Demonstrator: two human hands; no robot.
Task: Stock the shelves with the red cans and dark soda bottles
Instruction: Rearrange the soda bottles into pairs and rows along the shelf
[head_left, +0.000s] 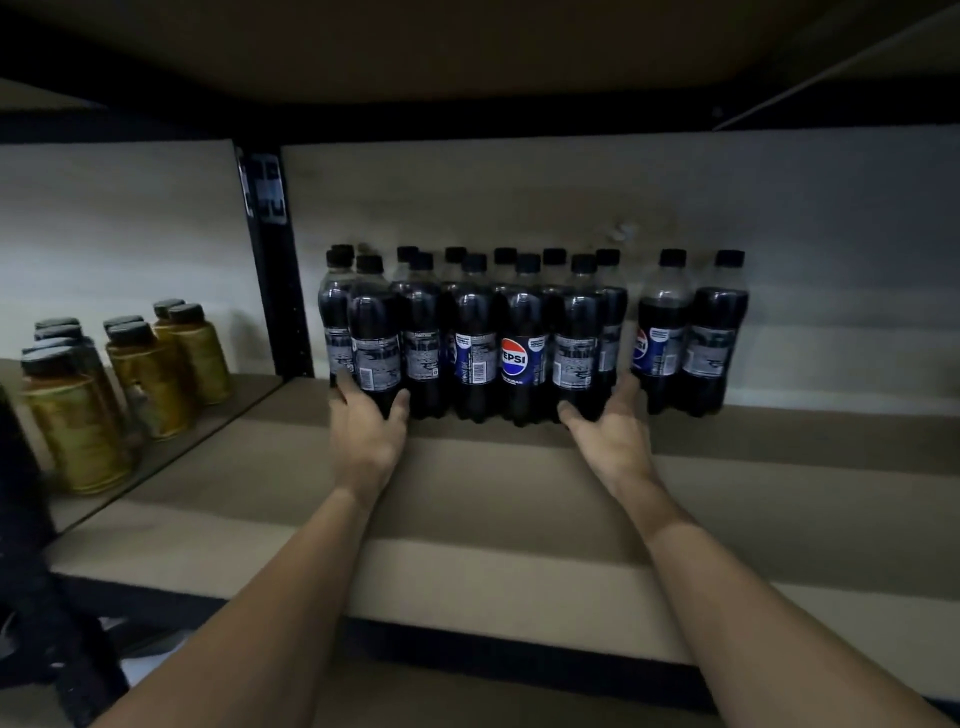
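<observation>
Tan shelf (493, 499) carries a two-row cluster of dark soda bottles (470, 343) at the back wall, a pair of bottles (691, 338) just right of it, while the adjoining left shelf (236, 408) holds black-capped gold jars (150, 379).

soda bottles (524, 338): glossy plastic | shelf (493, 519): matt, perhaps wood | jars (78, 431): glossy

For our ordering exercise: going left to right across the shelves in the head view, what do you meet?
gold jars → black shelf post → block of dark soda bottles → pair of separate soda bottles
</observation>
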